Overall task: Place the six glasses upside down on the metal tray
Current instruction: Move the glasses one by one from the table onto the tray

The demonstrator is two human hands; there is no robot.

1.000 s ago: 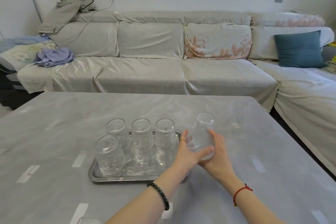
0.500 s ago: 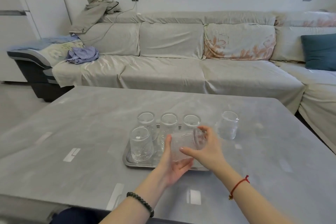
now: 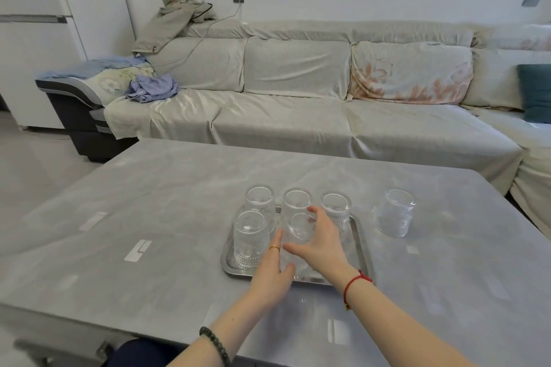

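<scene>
A metal tray (image 3: 362, 250) lies on the grey table. Three ribbed clear glasses stand upside down along its far row (image 3: 260, 202), (image 3: 296, 201), (image 3: 336, 208). Another upside-down glass (image 3: 250, 237) stands at the front left. Both hands hold a fifth glass (image 3: 299, 231) upside down over the tray's front middle; I cannot tell whether it touches the tray. My left hand (image 3: 272, 270) grips its near left side and my right hand (image 3: 322, 243) its right side. A sixth glass (image 3: 396, 213) stands on the table to the right of the tray.
The grey table (image 3: 167, 205) has pale tape marks (image 3: 138, 250) on its surface. A covered sofa (image 3: 298, 116) runs behind the table, with clothes (image 3: 153, 88) and a teal cushion (image 3: 536, 92) on it. A white cabinet (image 3: 32, 39) stands at the far left.
Both hands carried the glass from the table's right side over to the tray and turned it upside down. The view shifted left.
</scene>
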